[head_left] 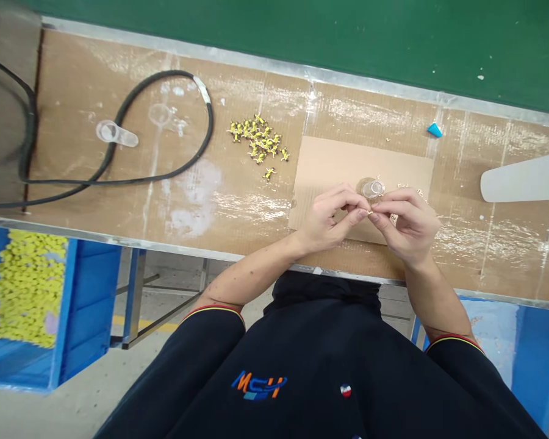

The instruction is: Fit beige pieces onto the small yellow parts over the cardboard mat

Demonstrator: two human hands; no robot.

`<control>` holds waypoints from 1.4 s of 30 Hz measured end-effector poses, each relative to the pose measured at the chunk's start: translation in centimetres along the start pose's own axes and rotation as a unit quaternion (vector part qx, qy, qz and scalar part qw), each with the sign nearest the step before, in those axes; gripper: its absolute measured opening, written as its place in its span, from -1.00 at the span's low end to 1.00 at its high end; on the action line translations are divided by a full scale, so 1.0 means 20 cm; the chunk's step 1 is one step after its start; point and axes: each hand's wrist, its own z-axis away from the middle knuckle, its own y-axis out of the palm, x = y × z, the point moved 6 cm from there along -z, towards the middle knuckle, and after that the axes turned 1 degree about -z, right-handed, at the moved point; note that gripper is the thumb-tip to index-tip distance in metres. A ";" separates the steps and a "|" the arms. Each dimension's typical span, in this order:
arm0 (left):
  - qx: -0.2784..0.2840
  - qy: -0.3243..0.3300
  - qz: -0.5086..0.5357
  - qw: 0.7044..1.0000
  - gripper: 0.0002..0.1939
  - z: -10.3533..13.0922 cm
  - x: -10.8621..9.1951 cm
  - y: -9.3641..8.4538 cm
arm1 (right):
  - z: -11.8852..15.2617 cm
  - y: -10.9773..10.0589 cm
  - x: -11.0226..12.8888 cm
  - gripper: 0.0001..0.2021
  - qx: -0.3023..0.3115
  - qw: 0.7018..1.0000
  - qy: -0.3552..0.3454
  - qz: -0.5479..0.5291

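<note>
Fingers (360, 214) of left hand (332, 216) and right hand (409, 224) nearly closed, pinching tiny pale piece (369, 213) between them, over cardboard sheet (327, 164), just beside clear plastic cup (372, 188). Step looks like close two-handed piece handling; next move calls for steady fingertip control.

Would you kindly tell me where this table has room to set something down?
Mostly bare: between the yellow pieces and the near edge of the table, and between the right hand and white cylinder. Crowded: around the left hand, clear cup and pale bits.
</note>
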 end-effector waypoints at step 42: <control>-0.122 -0.181 0.058 0.974 -0.71 0.04 0.17 -0.10 | -0.01 -0.10 -0.19 -0.94 0.050 0.971 0.091 0.216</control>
